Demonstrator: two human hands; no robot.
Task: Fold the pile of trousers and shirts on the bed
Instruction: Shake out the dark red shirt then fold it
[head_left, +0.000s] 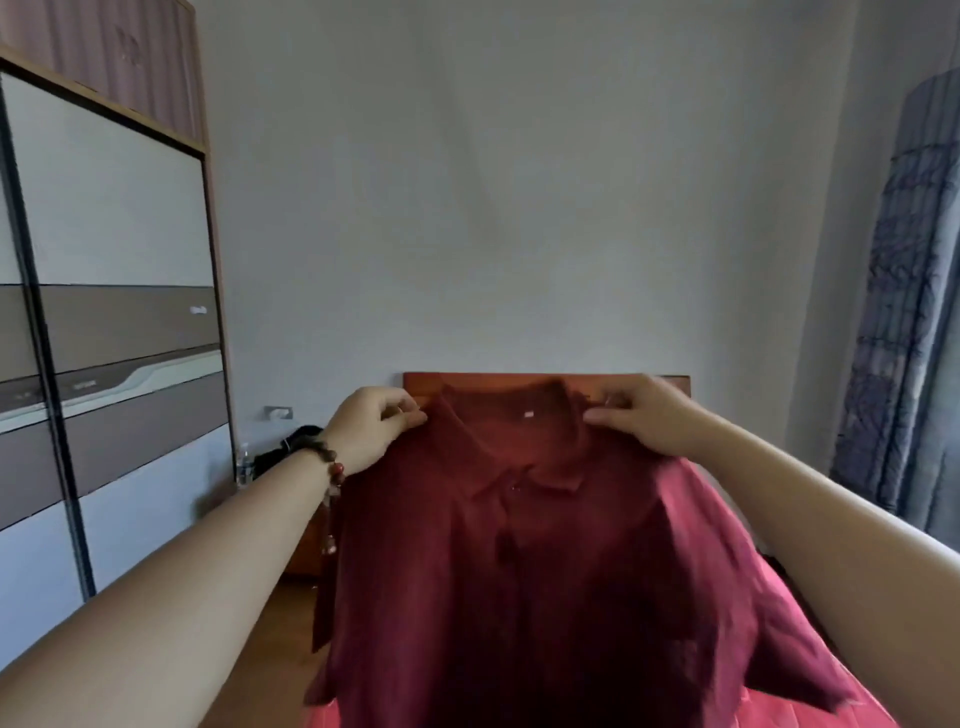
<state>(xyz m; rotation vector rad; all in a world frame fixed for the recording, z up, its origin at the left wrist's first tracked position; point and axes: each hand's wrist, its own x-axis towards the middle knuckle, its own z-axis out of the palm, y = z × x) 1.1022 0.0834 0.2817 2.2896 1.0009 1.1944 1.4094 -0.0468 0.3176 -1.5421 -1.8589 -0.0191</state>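
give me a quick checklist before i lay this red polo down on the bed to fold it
1. Left hand pinches the polo shirt at its shoulder: ok.
2. Right hand pinches the other shoulder: ok.
3. Shirt held level, collar on top and facing you: ok.
4. Sleeves and hem hang free, untwisted: cannot tell, lower edge out of frame.
5. Clear spot on the bed beneath: cannot tell, the shirt hides it.

left hand (371, 426) – pinch grip, raised | right hand (641, 415) – apparently pinch grip | arms outstretched
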